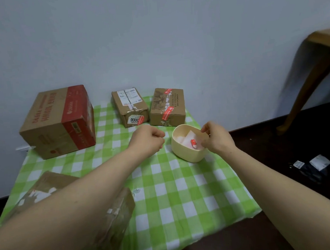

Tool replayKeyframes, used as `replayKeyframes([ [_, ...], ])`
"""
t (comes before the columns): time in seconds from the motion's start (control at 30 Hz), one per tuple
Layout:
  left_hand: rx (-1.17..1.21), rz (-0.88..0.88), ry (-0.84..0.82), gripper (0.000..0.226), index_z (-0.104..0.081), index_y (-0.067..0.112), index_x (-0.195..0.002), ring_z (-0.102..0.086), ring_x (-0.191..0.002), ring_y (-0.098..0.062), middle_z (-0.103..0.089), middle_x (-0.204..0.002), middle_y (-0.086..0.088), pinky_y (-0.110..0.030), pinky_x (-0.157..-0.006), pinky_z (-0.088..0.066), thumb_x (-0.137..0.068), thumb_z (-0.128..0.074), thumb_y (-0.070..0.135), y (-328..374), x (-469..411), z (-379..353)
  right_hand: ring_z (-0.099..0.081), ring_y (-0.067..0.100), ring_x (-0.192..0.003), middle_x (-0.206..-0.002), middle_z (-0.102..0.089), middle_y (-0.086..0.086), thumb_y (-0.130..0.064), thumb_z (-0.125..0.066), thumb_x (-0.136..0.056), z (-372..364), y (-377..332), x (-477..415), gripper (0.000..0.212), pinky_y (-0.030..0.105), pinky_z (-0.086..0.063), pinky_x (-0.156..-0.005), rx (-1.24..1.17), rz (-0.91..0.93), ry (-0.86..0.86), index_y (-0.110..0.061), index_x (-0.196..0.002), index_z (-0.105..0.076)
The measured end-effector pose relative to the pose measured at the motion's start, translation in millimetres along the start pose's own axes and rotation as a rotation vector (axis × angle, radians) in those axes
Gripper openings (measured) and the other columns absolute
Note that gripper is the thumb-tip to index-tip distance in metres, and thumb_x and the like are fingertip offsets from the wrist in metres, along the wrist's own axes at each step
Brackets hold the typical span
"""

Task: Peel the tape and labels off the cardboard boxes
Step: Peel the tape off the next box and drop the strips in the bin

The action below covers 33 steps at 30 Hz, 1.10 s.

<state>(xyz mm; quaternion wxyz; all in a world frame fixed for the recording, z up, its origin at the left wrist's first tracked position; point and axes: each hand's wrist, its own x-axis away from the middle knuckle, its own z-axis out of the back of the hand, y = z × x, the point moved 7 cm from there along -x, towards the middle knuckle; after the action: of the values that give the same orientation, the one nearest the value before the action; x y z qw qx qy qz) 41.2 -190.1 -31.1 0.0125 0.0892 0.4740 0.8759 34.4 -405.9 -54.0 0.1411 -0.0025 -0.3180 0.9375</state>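
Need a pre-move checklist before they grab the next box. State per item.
1. Right hand rid of scrap: cannot tell. Its fingers pinch together over the cream bin, and a thin clear strip may be stuck to them.
2. Left hand free: ok. It is curled, with nothing visible in it.
3. Bin upright on the cloth, between the hands and the boxes: ok. Scraps lie inside.
4. Middle box stripped: not ok. White labels are on its top and front.
5. Right-rear box stripped: not ok. Red tape strips are on it.
6. Near box stripped: cannot tell. White patches show, and the left forearm hides part of it.
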Motion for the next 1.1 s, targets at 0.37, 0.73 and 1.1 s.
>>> replayKeyframes([
  [0.37,-0.548,-0.215,-0.316,0.129,0.013,0.014,-0.149,0.0,-0.147,-0.018,0.005,-0.159,-0.002,-0.031,-0.118,-0.012,-0.065,-0.085,0.027,5,3,-62,-0.054,0.018,-0.096,-0.098,-0.052,-0.003,-0.003,-0.059,-0.081,-1,-15,15,0.018,0.03,-0.043,-0.077,0.06,0.339,0.087,-0.02,-0.087,-0.056],
  [0.73,-0.577,-0.366,-0.139,0.124,0.01,0.016,-0.15,-0.03,-0.134,-0.019,-0.032,-0.144,0.0,-0.031,-0.101,-0.038,-0.066,-0.08,0.031,4,8,-47,0.002,0.037,-0.144,-0.158,-0.003,0.013,-0.042,-0.057,-0.085,-42,-62,41,0.034,0.054,-0.009,-0.114,0.622,0.815,0.036,-0.042,-0.119,-0.058],
  [1.1,-0.559,-0.269,-0.077,0.127,0.01,0.021,-0.149,-0.028,-0.137,-0.021,-0.027,-0.15,-0.001,-0.036,-0.1,-0.039,-0.064,-0.082,0.035,-4,9,-32,-0.041,0.036,-0.126,-0.129,-0.054,0.009,-0.033,-0.076,-0.072,-25,-60,36,0.013,0.041,-0.035,-0.095,0.555,0.726,0.088,-0.024,-0.081,-0.075],
])
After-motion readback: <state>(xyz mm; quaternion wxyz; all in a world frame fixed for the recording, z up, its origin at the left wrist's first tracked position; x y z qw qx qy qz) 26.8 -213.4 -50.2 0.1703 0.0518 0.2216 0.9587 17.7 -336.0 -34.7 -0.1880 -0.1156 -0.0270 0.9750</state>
